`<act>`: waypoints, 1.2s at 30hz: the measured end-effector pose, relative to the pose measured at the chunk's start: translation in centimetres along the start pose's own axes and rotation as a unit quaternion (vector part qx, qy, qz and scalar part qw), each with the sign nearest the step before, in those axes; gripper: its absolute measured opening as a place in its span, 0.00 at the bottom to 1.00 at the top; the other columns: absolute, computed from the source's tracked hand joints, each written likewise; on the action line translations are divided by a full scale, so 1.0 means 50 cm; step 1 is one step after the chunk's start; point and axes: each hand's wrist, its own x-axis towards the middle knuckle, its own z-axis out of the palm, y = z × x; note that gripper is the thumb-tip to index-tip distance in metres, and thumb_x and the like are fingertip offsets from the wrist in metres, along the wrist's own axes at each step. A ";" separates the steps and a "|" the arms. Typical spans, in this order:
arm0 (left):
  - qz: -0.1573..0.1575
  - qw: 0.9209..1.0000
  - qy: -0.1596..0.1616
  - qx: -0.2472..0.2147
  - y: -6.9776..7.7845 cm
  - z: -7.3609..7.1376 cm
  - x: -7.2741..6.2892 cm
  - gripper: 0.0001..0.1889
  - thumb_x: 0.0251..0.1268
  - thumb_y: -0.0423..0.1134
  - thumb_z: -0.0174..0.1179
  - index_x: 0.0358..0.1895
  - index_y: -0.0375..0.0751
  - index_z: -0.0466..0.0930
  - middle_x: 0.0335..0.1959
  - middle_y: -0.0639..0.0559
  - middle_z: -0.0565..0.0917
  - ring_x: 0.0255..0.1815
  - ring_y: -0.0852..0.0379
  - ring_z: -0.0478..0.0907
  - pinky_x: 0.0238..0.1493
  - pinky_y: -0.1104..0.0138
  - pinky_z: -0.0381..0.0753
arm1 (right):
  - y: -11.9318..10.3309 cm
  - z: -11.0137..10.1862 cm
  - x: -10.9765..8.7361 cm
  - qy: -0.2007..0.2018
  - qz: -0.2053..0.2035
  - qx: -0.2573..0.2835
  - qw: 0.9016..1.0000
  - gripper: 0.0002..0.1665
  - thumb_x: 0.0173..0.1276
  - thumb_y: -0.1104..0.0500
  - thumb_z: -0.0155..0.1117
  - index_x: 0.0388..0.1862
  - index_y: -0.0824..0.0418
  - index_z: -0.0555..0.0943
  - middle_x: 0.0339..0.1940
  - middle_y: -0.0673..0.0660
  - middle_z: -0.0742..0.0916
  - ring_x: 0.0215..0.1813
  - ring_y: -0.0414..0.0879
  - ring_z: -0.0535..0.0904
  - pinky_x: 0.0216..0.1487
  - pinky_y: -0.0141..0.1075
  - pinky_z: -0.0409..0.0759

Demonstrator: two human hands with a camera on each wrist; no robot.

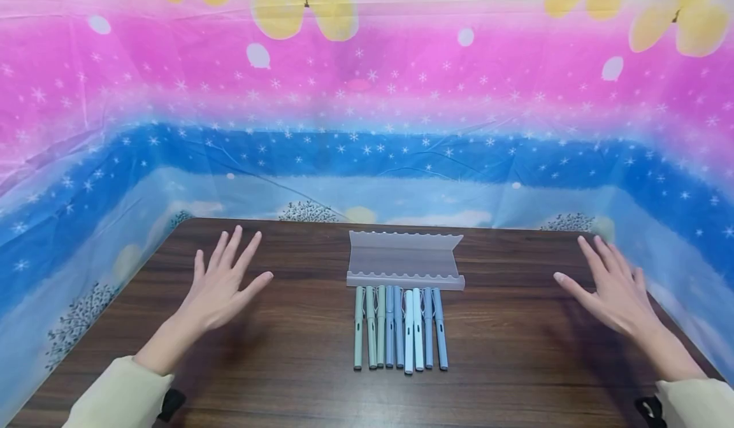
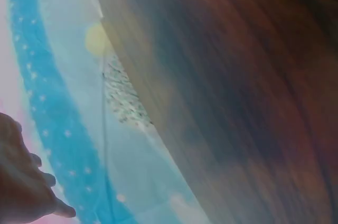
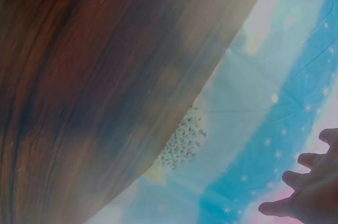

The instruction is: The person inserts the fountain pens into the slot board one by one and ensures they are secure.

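My left hand (image 1: 226,288) hovers over the left side of the table with its fingers spread and nothing in them. Over the right side, my right hand (image 1: 616,294) is likewise spread and holds nothing. Between them lies a row of several pens (image 1: 390,329) in green, blue and pale aqua, side by side with clips at the far end. Just beyond the pens sits a translucent pen tray (image 1: 404,259) with scalloped edges. In the wrist views, the left hand (image 2: 24,182) and the right hand (image 3: 311,187) show at the lower corners, apart from any object.
The dark wood-grain table (image 1: 298,377) has rounded far corners. A patterned cloth (image 1: 367,141) in pink and blue hangs around its back and sides. Pale sleeves (image 1: 120,393) cover both forearms.
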 end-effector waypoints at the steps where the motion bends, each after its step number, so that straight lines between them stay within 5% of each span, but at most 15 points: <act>1: 0.005 1.000 0.004 -0.005 0.005 -0.001 0.003 0.37 0.62 0.60 0.41 0.69 0.54 0.37 0.69 0.42 0.38 0.67 0.46 0.29 0.55 0.40 0.25 | -0.004 0.000 0.001 0.005 -0.004 0.006 1.000 0.48 0.59 0.40 0.54 0.70 0.51 0.41 0.69 0.63 0.46 0.67 0.58 0.32 0.51 0.66 0.26; 11: 0.054 0.995 0.034 -0.070 0.061 0.009 0.027 0.33 0.64 0.55 0.43 0.69 0.52 0.42 0.69 0.44 0.43 0.67 0.46 0.37 0.58 0.43 0.34 | -0.050 0.016 0.009 0.027 -0.039 0.044 0.998 0.44 0.61 0.45 0.55 0.70 0.52 0.46 0.68 0.65 0.53 0.66 0.63 0.44 0.52 0.66 0.42; 36: 0.091 0.991 -0.034 -0.092 0.124 0.071 0.032 0.31 0.65 0.57 0.40 0.68 0.51 0.48 0.69 0.47 0.47 0.67 0.50 0.42 0.60 0.47 0.45 | -0.127 0.080 -0.006 -0.049 -0.049 0.126 0.990 0.35 0.66 0.46 0.48 0.69 0.53 0.51 0.64 0.65 0.61 0.62 0.65 0.52 0.49 0.63 0.54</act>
